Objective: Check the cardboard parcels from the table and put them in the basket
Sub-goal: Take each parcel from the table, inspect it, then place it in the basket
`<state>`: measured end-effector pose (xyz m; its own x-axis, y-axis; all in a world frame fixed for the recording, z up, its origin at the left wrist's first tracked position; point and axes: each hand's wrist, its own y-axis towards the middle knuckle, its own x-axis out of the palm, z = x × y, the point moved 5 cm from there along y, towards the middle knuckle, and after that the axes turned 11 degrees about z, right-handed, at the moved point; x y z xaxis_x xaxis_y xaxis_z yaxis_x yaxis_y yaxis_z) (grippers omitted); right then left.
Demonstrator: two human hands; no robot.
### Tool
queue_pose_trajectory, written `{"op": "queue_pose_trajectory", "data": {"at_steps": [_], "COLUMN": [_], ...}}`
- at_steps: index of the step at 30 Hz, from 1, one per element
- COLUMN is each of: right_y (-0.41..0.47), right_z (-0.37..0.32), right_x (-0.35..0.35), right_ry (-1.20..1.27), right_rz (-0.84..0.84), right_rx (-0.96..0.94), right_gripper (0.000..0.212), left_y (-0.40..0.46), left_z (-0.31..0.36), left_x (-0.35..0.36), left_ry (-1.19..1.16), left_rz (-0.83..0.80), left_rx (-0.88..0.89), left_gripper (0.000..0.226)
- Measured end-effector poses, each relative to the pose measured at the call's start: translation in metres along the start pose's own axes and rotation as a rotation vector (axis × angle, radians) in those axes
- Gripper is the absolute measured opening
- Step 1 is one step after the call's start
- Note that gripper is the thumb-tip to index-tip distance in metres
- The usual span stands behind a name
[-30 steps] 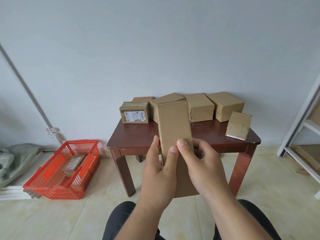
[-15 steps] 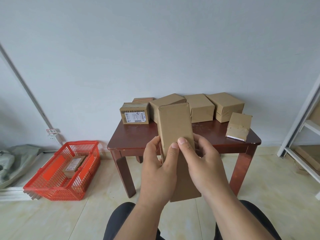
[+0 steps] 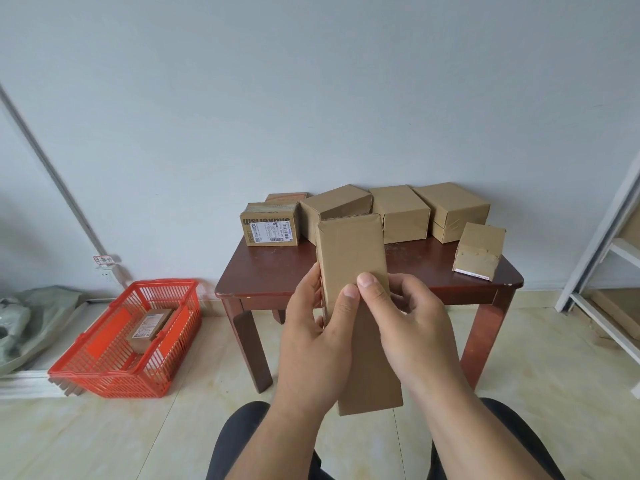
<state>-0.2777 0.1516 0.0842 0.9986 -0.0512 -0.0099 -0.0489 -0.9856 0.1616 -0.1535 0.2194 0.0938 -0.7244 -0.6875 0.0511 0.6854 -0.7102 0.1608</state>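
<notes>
I hold a long flat cardboard parcel [image 3: 353, 251] upright in front of the table. My left hand [image 3: 318, 337] grips its left edge, thumb on the front face. My right hand [image 3: 408, 327] grips its right edge, thumb beside the left thumb. On the dark wooden table [image 3: 277, 275] stand several more cardboard parcels: a labelled one [image 3: 270, 228] at the back left, plain ones [image 3: 401, 213] along the wall, and a small one [image 3: 479, 249] near the right edge. The red basket [image 3: 104, 372] sits on the floor to the left with one labelled parcel [image 3: 149, 327] inside.
A white shelf frame [image 3: 602, 258] stands at the right. Grey-green bags [image 3: 24, 317] lie at the far left by the wall. A pipe [image 3: 52, 171] runs diagonally down the wall. My knees [image 3: 242, 441] show at the bottom, over the tiled floor.
The long parcel has sunk slightly and tilted a little in my hands. Both hands keep the same grip.
</notes>
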Motion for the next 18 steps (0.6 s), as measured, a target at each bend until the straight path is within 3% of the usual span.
{"op": "queue_pose_trajectory", "data": {"at_steps": [10,18], "right_y": [-0.0048,0.0003], "right_z": [0.0041,0.0017], "right_x": [-0.0012,-0.0007], "right_ry": [0.031,-0.005], "right_rz": [-0.015,-0.025], "right_rx": [0.016,-0.042], "right_gripper": [0.056,0.054], "left_y": [0.0053,0.0034], "left_z": [0.0044,-0.0011], "left_x": [-0.0012,-0.0007], "left_ry": [0.045,0.063], "left_rz": [0.037,-0.001], "left_rx": [0.045,0.055], "left_gripper": [0.032,0.053]}}
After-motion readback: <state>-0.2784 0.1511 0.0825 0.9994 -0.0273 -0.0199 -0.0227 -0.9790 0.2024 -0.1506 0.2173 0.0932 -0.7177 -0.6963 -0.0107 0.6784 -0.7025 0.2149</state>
